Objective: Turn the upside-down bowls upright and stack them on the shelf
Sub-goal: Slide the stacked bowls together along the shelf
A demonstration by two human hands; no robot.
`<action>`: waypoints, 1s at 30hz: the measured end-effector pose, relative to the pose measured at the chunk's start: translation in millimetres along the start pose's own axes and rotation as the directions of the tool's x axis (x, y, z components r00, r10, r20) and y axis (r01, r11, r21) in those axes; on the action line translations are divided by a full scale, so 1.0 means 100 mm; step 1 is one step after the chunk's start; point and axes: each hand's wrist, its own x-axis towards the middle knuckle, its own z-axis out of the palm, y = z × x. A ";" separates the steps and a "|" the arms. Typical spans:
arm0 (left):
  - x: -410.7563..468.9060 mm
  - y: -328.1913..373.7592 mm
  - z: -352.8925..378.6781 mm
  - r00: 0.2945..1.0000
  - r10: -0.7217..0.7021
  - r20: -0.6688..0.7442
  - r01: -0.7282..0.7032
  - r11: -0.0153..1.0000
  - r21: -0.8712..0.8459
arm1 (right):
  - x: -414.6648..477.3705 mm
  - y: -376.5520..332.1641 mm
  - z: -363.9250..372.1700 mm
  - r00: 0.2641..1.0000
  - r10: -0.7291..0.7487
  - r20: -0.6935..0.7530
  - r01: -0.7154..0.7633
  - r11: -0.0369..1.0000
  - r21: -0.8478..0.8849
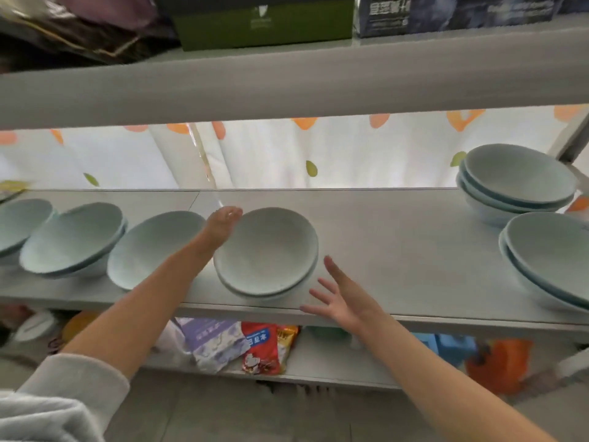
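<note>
Two pale blue bowls [266,250] sit nested upright in the middle of the shelf [398,250]. The left hand [223,224] is at the top one's far rim, grip too blurry to call. The right hand [341,298] hovers just beside them, spread wide, holding nothing.

Home storage corner: grey shelf [398,237] of bowls [266,250], snack packets [259,346] below, boxes [264,22] above, fruit-print curtain [271,154] behind.

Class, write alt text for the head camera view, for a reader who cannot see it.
A person's left hand reaches the left rim of two nested upright pale blue bowls mid-shelf, while the open right hand hovers beside them. Along the grey shelf sit more upright bowls: a left row and right stacks.
</note>
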 end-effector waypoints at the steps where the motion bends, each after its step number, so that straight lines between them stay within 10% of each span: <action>1: -0.02 -0.07 -0.03 0.999 -0.037 0.025 0.037 0.999 0.011 | 0.06 0.03 0.08 1.000 0.017 -0.007 -0.017 0.999 -0.029; 16: 0.01 -0.05 0.07 0.963 -0.238 0.127 0.245 0.969 -0.035 | 0.11 -0.05 0.36 0.996 0.007 -0.085 -0.016 0.995 -0.100; 30: -0.11 1.10 1.39 0.913 -0.061 0.404 0.081 0.996 -0.032 | -0.54 -0.86 -0.72 0.949 -0.152 -0.276 0.148 0.988 -0.034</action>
